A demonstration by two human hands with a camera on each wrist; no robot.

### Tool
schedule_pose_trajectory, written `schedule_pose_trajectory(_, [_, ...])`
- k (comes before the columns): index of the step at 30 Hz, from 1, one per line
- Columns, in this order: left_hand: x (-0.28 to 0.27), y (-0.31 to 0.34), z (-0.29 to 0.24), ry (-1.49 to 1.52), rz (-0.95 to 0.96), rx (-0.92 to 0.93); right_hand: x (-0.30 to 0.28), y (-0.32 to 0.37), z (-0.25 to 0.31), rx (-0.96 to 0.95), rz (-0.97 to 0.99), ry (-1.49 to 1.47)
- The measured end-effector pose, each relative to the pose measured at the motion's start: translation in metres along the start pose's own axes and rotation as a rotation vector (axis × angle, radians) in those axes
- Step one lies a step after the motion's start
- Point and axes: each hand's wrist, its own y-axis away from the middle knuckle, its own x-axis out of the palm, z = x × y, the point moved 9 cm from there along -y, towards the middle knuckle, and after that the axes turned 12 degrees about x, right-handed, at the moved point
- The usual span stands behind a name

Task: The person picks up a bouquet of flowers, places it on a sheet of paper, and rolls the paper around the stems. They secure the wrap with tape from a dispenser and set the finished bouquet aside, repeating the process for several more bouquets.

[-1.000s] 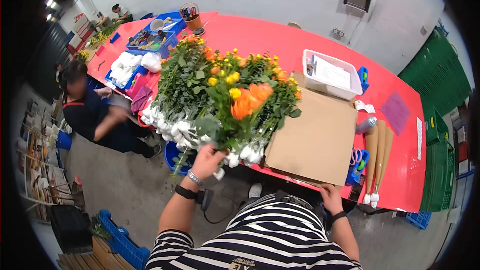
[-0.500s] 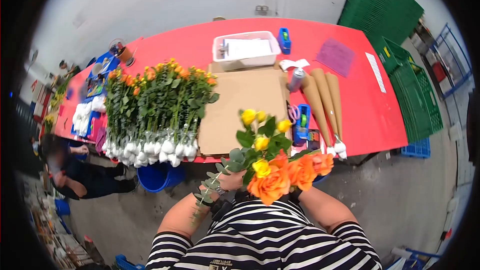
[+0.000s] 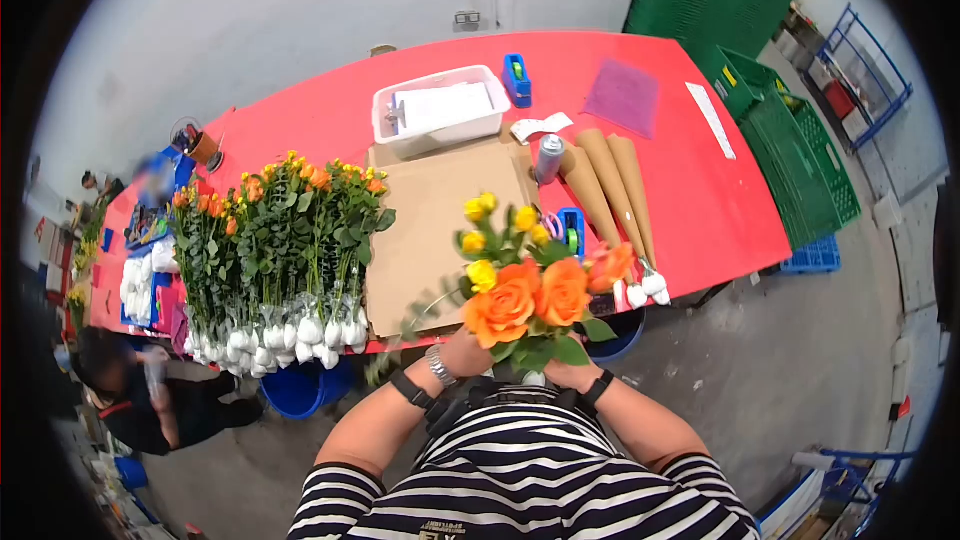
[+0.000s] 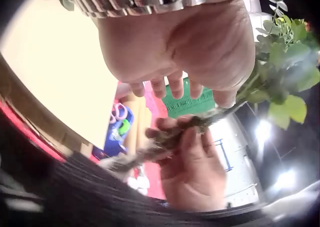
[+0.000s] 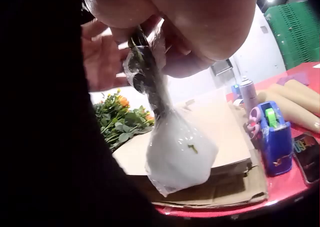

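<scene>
In the head view a bouquet of orange roses (image 3: 505,305) with small yellow blooms and green leaves stands upright before the person's waist. The right hand (image 4: 192,172) grips its stems, fingers and thumb curled round them. Below that grip hangs the stem end (image 5: 180,154), a white bulb-shaped wad in clear plastic. The left hand (image 4: 175,49), wearing a metal watch, is beside the stems, its fingers held out loosely and the thumb close to them. The blooms partly cover both hands in the head view.
Many similar bouquets (image 3: 290,250) lie in rows on the red table (image 3: 300,120). Brown paper sheets (image 3: 430,240), a white bin (image 3: 440,135), paper cones (image 3: 610,180), a spray can (image 3: 549,158) and a blue tape dispenser (image 5: 275,137) lie nearby. A person (image 3: 150,390) stands at left.
The right hand has left the paper's edge and now grips the bouquet's stems. The bouquet was lifted from the pile by the left hand, now loosened. The view has turned right.
</scene>
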Motion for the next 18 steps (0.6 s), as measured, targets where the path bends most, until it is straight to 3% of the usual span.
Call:
schedule_pose_trajectory(1, [-0.001, 0.007, 0.026, 0.578, -0.181, -0.187, -0.009, -0.002, 0.002, 0.016, -0.060, 0.189])
schedule_pose_trajectory(2, [-0.003, 0.000, 0.040, -0.135, 0.199, -0.093, -0.022, -0.005, 0.015, -0.101, -0.159, 0.338])
schedule_pose_trajectory(3, [-0.005, 0.012, 0.078, -0.150, 0.169, -0.164, -0.032, -0.004, 0.045, -0.221, -0.255, 0.480])
schedule_pose_trajectory(4, [-0.011, 0.021, 0.101, -0.332, 0.156, -0.264, -0.044, -0.011, 0.039, 0.074, -0.226, 0.225])
schedule_pose_trajectory(5, [-0.019, 0.031, 0.120, -0.510, 0.147, -0.371, -0.042, -0.011, 0.054, -0.136, -0.286, 0.517])
schedule_pose_trajectory(6, [-0.022, 0.036, 0.125, -0.724, 0.154, -0.250, -0.050, -0.019, 0.047, 0.008, -0.298, 0.268])
schedule_pose_trajectory(7, [-0.026, 0.052, 0.146, -0.726, 0.130, -0.265, -0.053, -0.029, 0.038, 0.153, -0.307, 0.019])
schedule_pose_trajectory(9, [-0.016, 0.078, 0.163, -0.947, 0.211, -0.074, -0.052, -0.040, 0.025, 0.280, -0.170, 0.072])
schedule_pose_trajectory(10, [-0.020, 0.082, 0.156, -0.974, 0.143, 0.011, -0.051, -0.048, 0.038, 0.255, -0.180, 0.153])
schedule_pose_trajectory(11, [-0.025, 0.087, 0.160, -0.984, 0.123, -0.021, -0.049, -0.055, 0.047, 0.206, -0.183, 0.270])
schedule_pose_trajectory(13, [-0.024, 0.094, 0.159, -0.840, 0.098, 0.000, -0.045, -0.070, 0.017, 0.269, -0.130, 0.086])
schedule_pose_trajectory(15, [-0.020, 0.099, 0.158, -0.799, 0.175, -0.002, -0.032, -0.098, 0.056, 0.097, -0.158, 0.256])
schedule_pose_trajectory(17, [-0.032, 0.096, 0.154, -0.793, 0.089, -0.077, -0.013, -0.128, 0.038, 0.235, -0.007, 0.092])
schedule_pose_trajectory(18, [-0.033, 0.099, 0.153, -0.778, 0.106, -0.109, -0.004, -0.140, 0.040, 0.175, 0.055, 0.202])
